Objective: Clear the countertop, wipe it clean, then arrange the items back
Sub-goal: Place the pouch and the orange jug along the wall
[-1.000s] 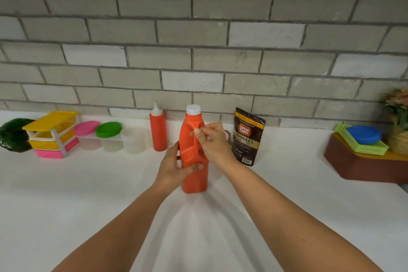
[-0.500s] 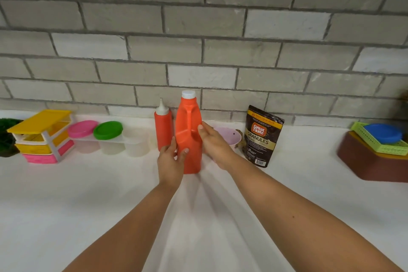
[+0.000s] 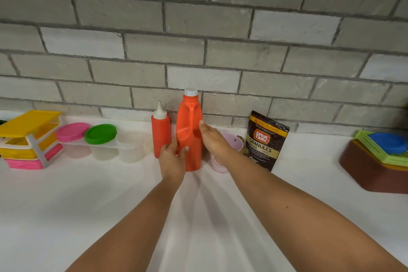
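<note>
An orange bottle (image 3: 189,121) with a white cap stands upright on the white countertop (image 3: 88,205), close to the brick wall. My left hand (image 3: 172,159) holds its lower left side, thumb across the front. My right hand (image 3: 213,139) grips its right side at mid height, thumb on the edge and fingers hidden behind it. A red squeeze bottle (image 3: 160,132) stands just left of the orange bottle. A pink cup (image 3: 233,142) sits just right of it, partly behind my right wrist.
A dark coffee granules pouch (image 3: 266,141) leans at the wall right of the cup. Clear tubs with a pink lid (image 3: 71,131) and a green lid (image 3: 100,133) and a yellow-pink drawer stack (image 3: 26,139) line the left. A brown box (image 3: 373,168) with a green basket sits far right.
Both hands have carried the orange bottle away from me to the wall and set it between the red squeeze bottle and the pink cup. The camera has moved closer.
</note>
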`<move>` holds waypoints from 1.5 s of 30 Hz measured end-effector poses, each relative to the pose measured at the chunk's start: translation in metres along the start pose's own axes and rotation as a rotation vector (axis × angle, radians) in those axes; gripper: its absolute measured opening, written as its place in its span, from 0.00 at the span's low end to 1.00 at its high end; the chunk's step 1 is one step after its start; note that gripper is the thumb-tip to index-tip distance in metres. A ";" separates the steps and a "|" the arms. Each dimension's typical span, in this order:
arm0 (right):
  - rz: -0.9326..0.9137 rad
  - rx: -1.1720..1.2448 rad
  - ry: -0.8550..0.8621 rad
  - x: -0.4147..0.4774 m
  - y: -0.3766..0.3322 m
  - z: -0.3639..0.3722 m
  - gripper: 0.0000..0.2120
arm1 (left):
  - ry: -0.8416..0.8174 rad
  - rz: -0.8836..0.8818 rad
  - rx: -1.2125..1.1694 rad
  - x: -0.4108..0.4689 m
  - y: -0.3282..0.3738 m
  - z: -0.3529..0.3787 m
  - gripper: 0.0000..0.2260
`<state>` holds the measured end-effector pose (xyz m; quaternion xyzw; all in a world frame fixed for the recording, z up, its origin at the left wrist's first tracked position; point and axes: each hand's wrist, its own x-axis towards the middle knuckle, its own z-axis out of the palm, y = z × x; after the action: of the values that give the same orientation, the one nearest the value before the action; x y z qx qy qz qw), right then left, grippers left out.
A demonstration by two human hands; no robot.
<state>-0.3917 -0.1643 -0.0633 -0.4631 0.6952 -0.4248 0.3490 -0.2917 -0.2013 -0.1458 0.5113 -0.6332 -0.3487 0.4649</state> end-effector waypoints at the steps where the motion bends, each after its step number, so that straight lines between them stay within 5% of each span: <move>1: 0.000 0.014 0.002 0.002 0.001 -0.001 0.25 | 0.002 -0.002 0.005 0.003 -0.001 0.001 0.24; 12: -0.062 0.079 0.022 0.001 0.003 -0.007 0.21 | -0.001 0.030 -0.061 0.001 -0.003 0.006 0.26; 17: -0.040 0.065 0.083 -0.017 0.000 -0.020 0.21 | 0.120 0.034 -0.097 -0.018 0.018 0.003 0.21; 25: -0.008 0.052 0.187 -0.044 0.019 -0.052 0.12 | 0.090 0.146 -0.169 -0.044 0.056 0.021 0.15; 34: 0.033 0.091 0.388 -0.091 0.072 -0.156 0.05 | -0.086 0.210 -0.189 -0.100 0.111 0.095 0.14; 45: 0.092 0.058 0.597 -0.131 0.148 -0.303 0.11 | -0.244 0.226 -0.210 -0.174 0.175 0.221 0.11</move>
<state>-0.6665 0.0709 -0.0671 -0.2756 0.7749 -0.5456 0.1610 -0.5493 0.0017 -0.0975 0.3396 -0.6983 -0.4179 0.4716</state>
